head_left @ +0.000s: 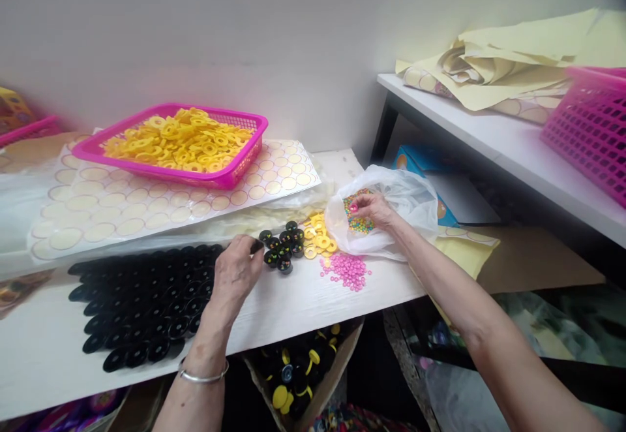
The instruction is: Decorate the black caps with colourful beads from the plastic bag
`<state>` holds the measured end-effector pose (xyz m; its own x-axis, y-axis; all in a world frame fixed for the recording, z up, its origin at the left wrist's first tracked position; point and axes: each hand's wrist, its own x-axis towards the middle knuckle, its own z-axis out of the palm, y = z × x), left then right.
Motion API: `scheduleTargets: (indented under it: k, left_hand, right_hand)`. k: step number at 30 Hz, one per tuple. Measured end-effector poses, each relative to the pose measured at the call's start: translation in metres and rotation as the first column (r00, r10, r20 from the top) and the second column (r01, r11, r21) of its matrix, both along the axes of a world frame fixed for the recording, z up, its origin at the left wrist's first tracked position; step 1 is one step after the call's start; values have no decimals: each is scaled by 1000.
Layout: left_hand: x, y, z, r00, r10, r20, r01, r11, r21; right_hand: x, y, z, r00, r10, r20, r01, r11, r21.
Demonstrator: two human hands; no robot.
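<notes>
My left hand (238,273) is closed in a pinch on a small black round cap at the right end of a wide spread of black caps (141,308) on the white table. Just right of it sits a small cluster of black caps (282,244) with coloured beads in them. My right hand (372,209) reaches into a clear plastic bag (405,203) of mixed coloured beads (359,220), its fingertips pinched on a pink bead. A few yellow rings (317,239) and a pile of pink beads (346,269) lie between the hands.
A pink basket (229,174) of yellow rings rests on sheets of round stickers (122,203) at the back. Below the table edge stands a cardboard box (303,370) of black and yellow parts. A higher white shelf (489,132) at right carries yellow paper and another pink basket (594,128).
</notes>
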<state>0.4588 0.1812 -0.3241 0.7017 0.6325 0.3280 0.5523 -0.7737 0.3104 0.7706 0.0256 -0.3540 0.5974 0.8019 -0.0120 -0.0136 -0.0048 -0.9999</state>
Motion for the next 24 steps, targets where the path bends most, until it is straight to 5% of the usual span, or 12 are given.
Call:
scheduleTargets:
  k: [5, 10, 14, 20, 22, 24]
  left_hand:
    - [40, -29, 5, 968, -140, 206, 197, 937, -287]
    - [91, -58, -3, 940, -249, 234, 322, 875, -361]
    - [111, -71, 0, 939, -269, 214, 330, 881, -339]
    - [113, -82, 9, 968, -241, 74, 251, 900, -357]
    - [112, -83, 8, 970, -237, 59, 243, 903, -356]
    - [110, -82, 5, 969, -238, 57, 243, 905, -349]
  right_hand:
    - [-24, -3, 21, 996, 87, 3, -87, 995, 51]
    - [-49, -10, 55, 916, 320, 241, -325, 945, -17]
    - [-61, -16, 74, 617, 450, 646, -414, 883, -220]
    - [-83, -15, 76, 30, 487, 873, -152, 865, -477]
    - [-88, -14, 77, -64, 492, 868, -107, 861, -496]
    - [-89, -14, 77, -60, 474, 878, -118, 870, -478]
